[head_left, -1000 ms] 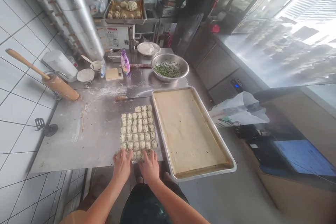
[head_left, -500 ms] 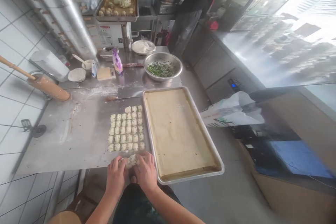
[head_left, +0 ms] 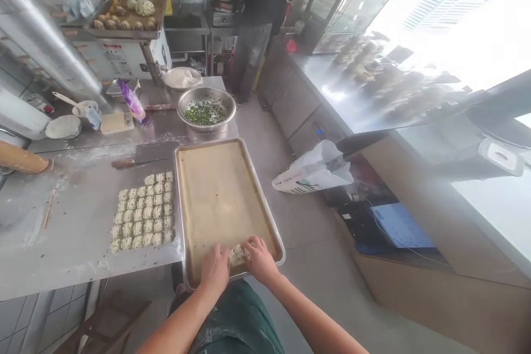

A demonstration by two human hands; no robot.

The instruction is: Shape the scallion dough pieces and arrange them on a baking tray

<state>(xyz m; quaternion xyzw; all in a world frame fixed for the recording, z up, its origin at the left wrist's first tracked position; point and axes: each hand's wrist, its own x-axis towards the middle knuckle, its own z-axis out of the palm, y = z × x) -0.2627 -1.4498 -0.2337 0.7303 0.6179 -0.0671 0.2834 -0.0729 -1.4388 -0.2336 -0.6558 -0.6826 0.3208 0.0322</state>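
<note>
A short row of pale dough pieces flecked with green (head_left: 238, 255) lies between my two hands over the near end of the lined baking tray (head_left: 219, 193). My left hand (head_left: 215, 266) presses in from the row's left end, fingers curled. From the right end, my right hand (head_left: 261, 257) grips it the same way. Some of the row is hidden by my fingers. To the left of the tray, several more dough pieces (head_left: 143, 213) stand in tight rows on the steel table (head_left: 78, 257).
Behind the tray stands a steel bowl (head_left: 206, 109) with chopped greens. A cleaver (head_left: 155, 152) lies beyond the dough rows, and a rolling pin (head_left: 22, 157) is at far left. A white plastic bag (head_left: 313, 168) is right of the tray. Another person (head_left: 259, 22) stands at the back.
My hands have carried the dough row from the table's front edge rightward onto the near end of the tray. The camera view has turned right.
</note>
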